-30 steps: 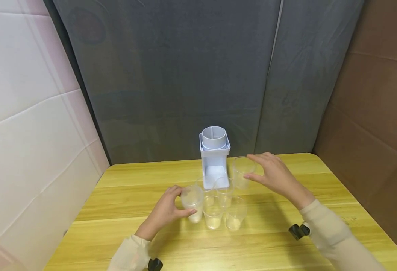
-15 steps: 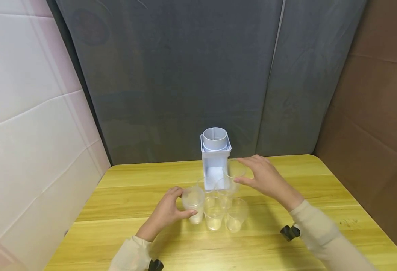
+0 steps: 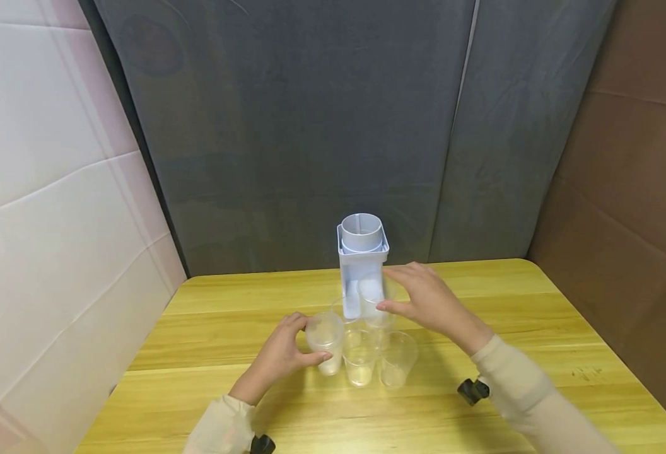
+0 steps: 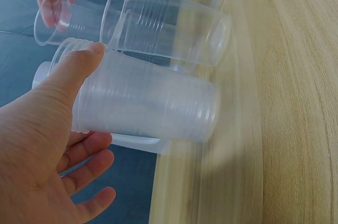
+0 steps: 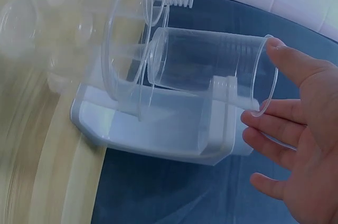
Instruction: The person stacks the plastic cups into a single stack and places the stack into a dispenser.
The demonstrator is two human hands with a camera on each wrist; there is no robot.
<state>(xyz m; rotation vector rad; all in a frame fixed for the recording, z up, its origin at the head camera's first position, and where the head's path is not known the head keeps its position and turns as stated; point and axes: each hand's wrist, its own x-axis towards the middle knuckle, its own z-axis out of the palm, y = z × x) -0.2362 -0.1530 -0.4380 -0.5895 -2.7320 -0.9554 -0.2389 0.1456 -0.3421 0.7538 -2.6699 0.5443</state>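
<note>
My left hand (image 3: 279,354) grips a stack of nested clear plastic cups (image 4: 148,100), thumb on one side near the rims, which stands upright on the table. By its rim my right hand (image 3: 432,304) pinches a single clear plastic cup (image 5: 211,63) between thumb and fingers. That cup is upright and raised, its base right at the rims of other cups in the right wrist view. Several clear cups stand grouped beside the stack, with a front middle cup (image 3: 359,359) and a front right cup (image 3: 398,359) nearest me. The rear ones are partly hidden behind others.
Behind the cups stands a pale blue-white plastic holder (image 3: 361,277) with a round tube (image 3: 361,233) in its top. The wooden table (image 3: 197,340) ends at a dark grey curtain (image 3: 299,145). Light fabric hangs left, a brown panel (image 3: 634,164) right.
My right hand has moved left with the single cup, from right of the group to over the rear cups. My left hand stays on the stack.
</note>
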